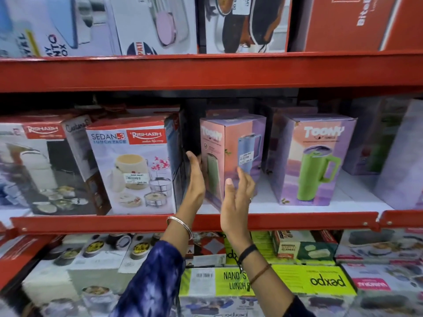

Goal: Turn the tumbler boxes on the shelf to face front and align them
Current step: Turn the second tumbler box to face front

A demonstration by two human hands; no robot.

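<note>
Two pink and purple Toony tumbler boxes stand on the middle shelf (297,221). The left tumbler box (231,143) is turned corner-forward, so two of its faces show; it carries a price sticker. The right tumbler box (313,161) shows a green tumbler and stands nearly front-on, slightly angled. My left hand (195,179) lies flat against the left side of the turned box, fingers extended. My right hand (238,197) hovers in front of that box's lower front corner with fingers spread; I cannot tell whether it touches the box. More purple boxes stand behind in shadow.
Rishabh Sedan-3 lunch pack boxes (135,165) stand close to the left of my left hand. Another purple box (402,156) sits at the far right. The red shelf beam (206,72) runs above. Green lunch boxes (297,282) fill the shelf below.
</note>
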